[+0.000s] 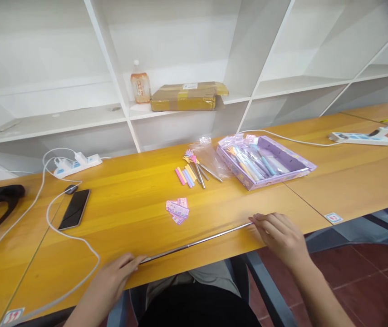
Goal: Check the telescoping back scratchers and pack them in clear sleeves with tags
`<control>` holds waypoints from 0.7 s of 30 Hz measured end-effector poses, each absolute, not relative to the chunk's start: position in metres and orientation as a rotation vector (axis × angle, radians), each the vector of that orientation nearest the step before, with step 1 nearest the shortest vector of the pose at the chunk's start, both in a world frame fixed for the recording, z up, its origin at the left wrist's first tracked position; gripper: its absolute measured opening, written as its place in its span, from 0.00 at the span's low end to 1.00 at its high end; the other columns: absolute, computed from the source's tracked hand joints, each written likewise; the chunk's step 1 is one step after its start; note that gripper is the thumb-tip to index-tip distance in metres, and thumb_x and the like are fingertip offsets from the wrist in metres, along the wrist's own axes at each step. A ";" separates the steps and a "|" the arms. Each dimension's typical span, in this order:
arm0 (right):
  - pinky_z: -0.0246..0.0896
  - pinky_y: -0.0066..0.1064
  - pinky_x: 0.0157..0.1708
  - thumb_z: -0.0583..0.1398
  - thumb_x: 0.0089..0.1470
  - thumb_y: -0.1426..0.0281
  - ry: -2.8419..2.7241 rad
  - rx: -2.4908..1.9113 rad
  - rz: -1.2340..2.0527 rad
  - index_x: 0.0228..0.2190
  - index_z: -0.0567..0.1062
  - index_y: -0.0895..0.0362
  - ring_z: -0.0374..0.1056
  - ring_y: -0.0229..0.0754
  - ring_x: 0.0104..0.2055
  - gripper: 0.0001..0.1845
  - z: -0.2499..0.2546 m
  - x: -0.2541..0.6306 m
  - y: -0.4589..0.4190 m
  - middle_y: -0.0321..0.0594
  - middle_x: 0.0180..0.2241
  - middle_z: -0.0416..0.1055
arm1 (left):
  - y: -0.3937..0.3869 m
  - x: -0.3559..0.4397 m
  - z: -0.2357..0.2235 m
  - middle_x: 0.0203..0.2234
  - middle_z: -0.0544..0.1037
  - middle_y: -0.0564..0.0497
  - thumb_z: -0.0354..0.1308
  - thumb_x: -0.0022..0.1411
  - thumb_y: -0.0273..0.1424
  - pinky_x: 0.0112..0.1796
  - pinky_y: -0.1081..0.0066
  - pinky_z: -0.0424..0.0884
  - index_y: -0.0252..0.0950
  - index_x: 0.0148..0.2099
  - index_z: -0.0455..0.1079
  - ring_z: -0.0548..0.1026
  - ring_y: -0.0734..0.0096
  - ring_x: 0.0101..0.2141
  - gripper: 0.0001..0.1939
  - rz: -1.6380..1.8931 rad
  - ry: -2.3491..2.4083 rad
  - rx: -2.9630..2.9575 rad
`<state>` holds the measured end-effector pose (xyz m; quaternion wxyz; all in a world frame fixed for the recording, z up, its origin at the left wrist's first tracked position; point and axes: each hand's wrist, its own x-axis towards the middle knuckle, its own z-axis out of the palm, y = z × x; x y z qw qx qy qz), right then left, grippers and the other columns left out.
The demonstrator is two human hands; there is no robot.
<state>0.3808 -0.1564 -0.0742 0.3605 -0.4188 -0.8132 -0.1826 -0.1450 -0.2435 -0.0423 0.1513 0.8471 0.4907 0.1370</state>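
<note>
The left hand (pixel 115 273) and right hand (pixel 284 237) pinched a slim silver metal rod (pixel 198 241) between fingers; straight alignment seemed safest.

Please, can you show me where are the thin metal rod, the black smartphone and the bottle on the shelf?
Thin metal rod (pixel 214 236): head view, on its shaft.
Black smartphone (pixel 75 209): head view, middle of its screen.
Bottle (pixel 141 87): head view, on its body.

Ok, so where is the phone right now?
In the head view, the phone lies on the left side of the table, in front of the left power strip and left of the printed cards.
</note>
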 end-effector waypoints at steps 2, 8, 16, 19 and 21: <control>0.65 0.37 0.41 0.66 0.63 0.82 -2.115 -1.010 -0.409 0.39 0.76 0.55 0.74 0.43 0.37 0.10 -0.072 0.355 -0.157 0.41 0.39 0.81 | -0.240 -0.123 -0.050 0.44 0.83 0.49 0.48 0.77 0.26 0.44 0.73 0.80 0.54 0.70 0.70 0.84 0.66 0.41 0.27 0.390 1.386 2.383; 0.62 0.38 0.39 0.60 0.69 0.81 -2.176 -0.804 -0.299 0.42 0.77 0.56 0.70 0.44 0.37 0.09 -0.063 0.284 -0.149 0.44 0.39 0.80 | -0.229 -0.063 -0.060 0.48 0.82 0.44 0.45 0.78 0.27 0.48 0.67 0.80 0.44 0.69 0.71 0.83 0.62 0.45 0.25 0.413 1.396 2.222; 0.56 0.38 0.36 0.55 0.73 0.77 -2.463 -0.651 -0.343 0.33 0.75 0.57 0.63 0.44 0.34 0.15 -0.047 0.218 -0.157 0.41 0.32 0.72 | -0.214 -0.037 -0.052 0.45 0.82 0.44 0.45 0.77 0.26 0.48 0.64 0.79 0.43 0.66 0.74 0.81 0.62 0.43 0.24 0.517 1.368 2.192; 0.55 0.38 0.34 0.56 0.72 0.77 -2.526 -0.688 -0.360 0.31 0.73 0.57 0.62 0.44 0.33 0.15 -0.048 0.204 -0.151 0.41 0.31 0.69 | -0.205 -0.041 -0.050 0.43 0.83 0.44 0.45 0.77 0.27 0.47 0.65 0.79 0.41 0.64 0.75 0.81 0.62 0.42 0.23 0.451 1.392 2.202; 0.55 0.37 0.33 0.57 0.71 0.77 -2.564 -0.684 -0.345 0.30 0.72 0.57 0.62 0.44 0.34 0.14 -0.048 0.200 -0.142 0.41 0.32 0.70 | -0.197 -0.046 -0.047 0.43 0.83 0.45 0.45 0.78 0.28 0.46 0.65 0.78 0.41 0.62 0.76 0.81 0.62 0.42 0.22 0.392 1.403 2.214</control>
